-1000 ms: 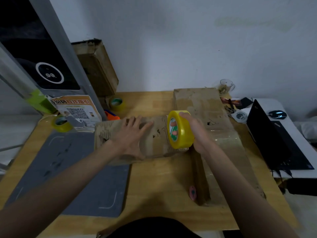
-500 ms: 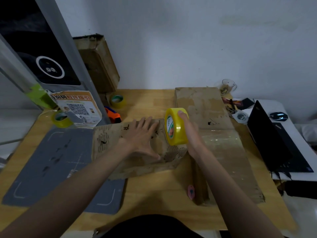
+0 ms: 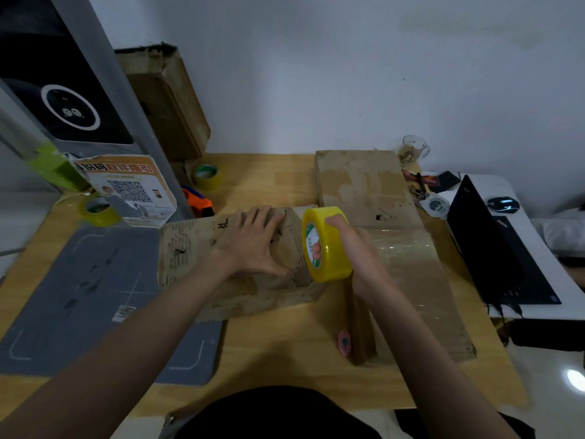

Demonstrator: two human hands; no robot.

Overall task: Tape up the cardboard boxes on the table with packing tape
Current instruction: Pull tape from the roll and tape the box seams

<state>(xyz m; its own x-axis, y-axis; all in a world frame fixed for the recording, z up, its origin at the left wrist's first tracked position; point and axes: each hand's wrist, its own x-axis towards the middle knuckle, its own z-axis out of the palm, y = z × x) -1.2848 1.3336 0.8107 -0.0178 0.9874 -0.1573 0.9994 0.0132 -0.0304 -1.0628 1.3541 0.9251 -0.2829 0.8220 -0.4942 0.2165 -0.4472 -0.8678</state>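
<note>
A worn cardboard box (image 3: pixel 190 261) lies across the middle of the wooden table (image 3: pixel 285 337). My left hand (image 3: pixel 253 245) presses flat on its top, fingers spread. My right hand (image 3: pixel 357 248) grips a yellow roll of packing tape (image 3: pixel 329 245) with fingers through its core, held upright at the box's right end. A larger flat cardboard box (image 3: pixel 380 198), partly covered in clear tape, lies to the right behind the roll.
Two more tape rolls (image 3: pixel 206 176) (image 3: pixel 98 209) sit at the back left near a QR-code sign (image 3: pixel 126 188). A grey mat (image 3: pixel 79 296) covers the left side. A pink cutter (image 3: pixel 344 342) lies near the front. A black laptop (image 3: pixel 493 248) and a mouse (image 3: pixel 503 204) stand at the right.
The small box has been turned and pulled slightly toward me under my left hand. The tape roll has stayed at its right end, dropping a little lower.
</note>
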